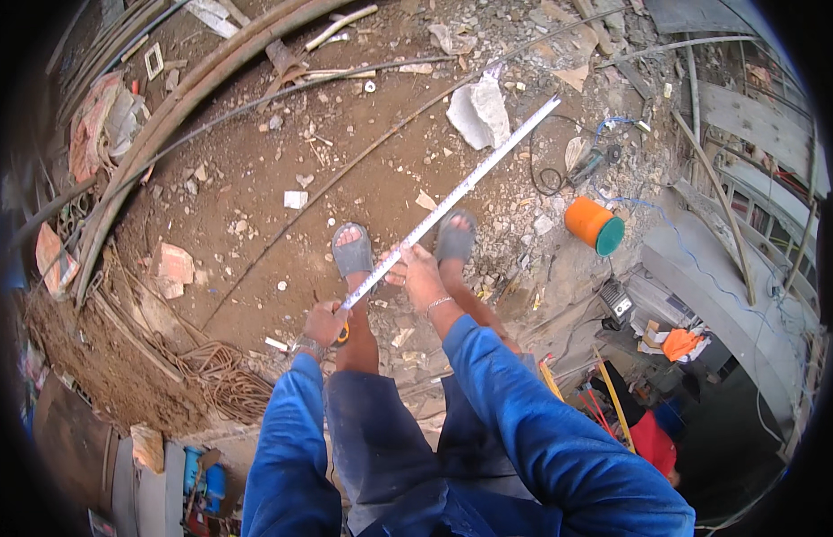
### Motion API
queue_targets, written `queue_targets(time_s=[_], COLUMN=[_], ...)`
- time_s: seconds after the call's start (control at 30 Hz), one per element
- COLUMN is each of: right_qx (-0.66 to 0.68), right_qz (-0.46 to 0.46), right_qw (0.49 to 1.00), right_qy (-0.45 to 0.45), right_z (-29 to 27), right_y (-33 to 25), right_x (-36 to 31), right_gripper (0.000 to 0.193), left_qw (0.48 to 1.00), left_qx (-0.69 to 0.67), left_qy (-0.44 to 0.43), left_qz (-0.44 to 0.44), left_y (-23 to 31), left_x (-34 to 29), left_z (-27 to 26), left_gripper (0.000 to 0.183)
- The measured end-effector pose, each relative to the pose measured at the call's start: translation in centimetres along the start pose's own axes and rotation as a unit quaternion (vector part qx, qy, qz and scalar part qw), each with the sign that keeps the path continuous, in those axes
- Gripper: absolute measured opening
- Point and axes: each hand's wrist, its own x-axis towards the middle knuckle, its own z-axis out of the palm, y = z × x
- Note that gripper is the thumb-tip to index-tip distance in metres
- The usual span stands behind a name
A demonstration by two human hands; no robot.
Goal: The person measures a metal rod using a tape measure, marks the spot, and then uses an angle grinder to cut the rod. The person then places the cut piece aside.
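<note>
A tape measure's long white blade (pixel 477 174) is pulled out and runs diagonally, far end up and to the right, above the dirt. My left hand (pixel 322 324) is closed at its lower end, with a bit of a yellow and black case showing beside the wrist; most of that case is hidden. Farther along, my right hand (pixel 421 276) pinches the blade between thumb and fingers. Below the blade stand my feet in grey sandals (pixel 352 250). A pale broken chunk of concrete (pixel 480 112) lies left of the blade's far end.
To the right are an orange bucket-like container (pixel 588 217) with a green end, and an angle grinder (pixel 588 166) with its cord. Thin rods (pixel 345 170) cross the ground. Coiled rope (pixel 227 380) lies at lower left, hoses (pixel 179 116) at upper left. Rubble is scattered about.
</note>
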Motion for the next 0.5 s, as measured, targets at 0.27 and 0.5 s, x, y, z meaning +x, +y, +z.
queue_targets(time_s=[0.27, 0.5], right_qx=[-0.04, -0.098], right_qz=[0.007, -0.035], right_qw=[0.999, 0.993], right_qy=[-0.015, -0.049], right_z=[-4.4, -10.6], right_y=[-5.0, -13.7], right_x=[3.8, 5.9], right_gripper=[0.027, 0.032], left_qw=[0.998, 0.997], left_qx=[0.056, 0.01], left_qy=[0.019, -0.054], left_qz=[-0.026, -0.044], left_y=[4.9, 12.1], left_x=[3.6, 8.4], left_z=[2.6, 6.6], left_gripper=[0.027, 0.029])
